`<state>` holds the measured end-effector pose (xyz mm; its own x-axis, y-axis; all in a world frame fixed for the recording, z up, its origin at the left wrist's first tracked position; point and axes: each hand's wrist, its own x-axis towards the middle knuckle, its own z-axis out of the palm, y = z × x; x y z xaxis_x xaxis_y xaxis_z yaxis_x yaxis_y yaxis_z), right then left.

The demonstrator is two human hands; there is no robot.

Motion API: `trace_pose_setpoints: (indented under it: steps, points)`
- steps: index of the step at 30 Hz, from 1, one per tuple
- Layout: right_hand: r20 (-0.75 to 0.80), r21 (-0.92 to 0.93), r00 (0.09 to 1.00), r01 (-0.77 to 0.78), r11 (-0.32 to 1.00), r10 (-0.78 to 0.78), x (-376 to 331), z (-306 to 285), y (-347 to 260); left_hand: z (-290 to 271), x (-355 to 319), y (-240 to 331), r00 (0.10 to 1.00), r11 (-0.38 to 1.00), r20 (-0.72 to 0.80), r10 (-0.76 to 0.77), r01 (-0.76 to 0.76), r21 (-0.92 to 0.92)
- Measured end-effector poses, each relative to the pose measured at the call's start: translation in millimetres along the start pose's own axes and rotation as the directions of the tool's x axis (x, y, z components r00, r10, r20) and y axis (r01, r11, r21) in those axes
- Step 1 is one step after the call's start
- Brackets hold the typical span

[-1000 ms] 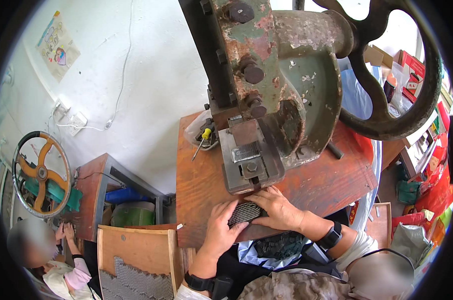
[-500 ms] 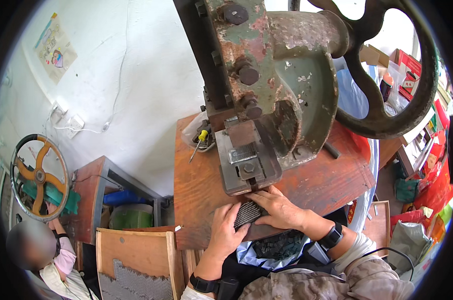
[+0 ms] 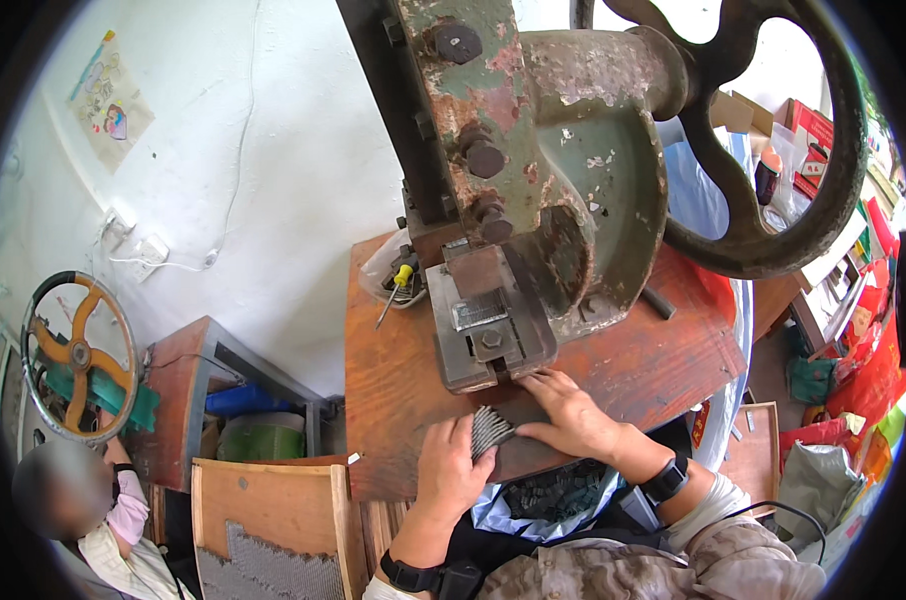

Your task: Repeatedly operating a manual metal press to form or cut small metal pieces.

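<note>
My left hand (image 3: 450, 468) is closed around a bundle of thin grey metal strips (image 3: 489, 430), whose ends fan out slightly. To its right, my right hand (image 3: 573, 418) has its thumb apart from its fingers. That thumb reaches toward the strips' right edge, while the fingertips are at the front edge of the steel die block (image 3: 494, 353). I make out nothing held in the right hand. Above the block rises a worn green hand press (image 3: 493, 120) with a large dark handwheel (image 3: 823, 235). A ribbed metal piece (image 3: 480, 311) lies on the block.
The press stands on a reddish wooden table (image 3: 393, 390). A yellow-handled screwdriver (image 3: 403, 275) lies on a bag behind the block. Below my hands is a bag of dark metal pieces (image 3: 553, 495). At left, a wooden tray (image 3: 263, 485) holds grey strips, and another person (image 3: 123, 525) sits by a wheel.
My right hand's thumb has drawn back from the strips and its fingers have opened. More of the bundle's end shows, and the strips look more fanned. The view has shifted slightly.
</note>
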<state>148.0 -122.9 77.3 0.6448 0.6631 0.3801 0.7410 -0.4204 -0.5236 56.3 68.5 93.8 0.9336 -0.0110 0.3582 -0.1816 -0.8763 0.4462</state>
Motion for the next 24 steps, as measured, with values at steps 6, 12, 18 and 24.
trace_pose_setpoints:
  steps: [6, 12, 18, 24]
  points:
    - [-0.114, 0.071, 0.99, 0.096, 0.993, -0.088, -14.8, -14.2, 4.8, -35.8, 1.9, -9.6, 0.919, 0.892, -0.206, -0.337, 0.242, -0.381]
    - [-0.116, 0.005, 0.988, 0.106, 0.994, -0.105, -16.4, -12.5, 3.5, -44.3, 112.4, 32.3, 0.918, 0.965, -0.312, -0.246, 0.202, -0.166]
    - [-0.126, -0.017, 0.984, 0.129, 0.992, -0.13, -17.3, -10.9, 2.1, -8.6, 156.8, 33.8, 0.896, 0.948, -0.31, -0.317, 0.314, -0.06]
    - [-0.169, -0.029, 0.977, 0.128, 0.991, -0.131, -19.5, -11.0, 5.8, -13.8, 147.4, 28.0, 0.927, 0.623, -0.132, -0.351, 0.125, -0.772]
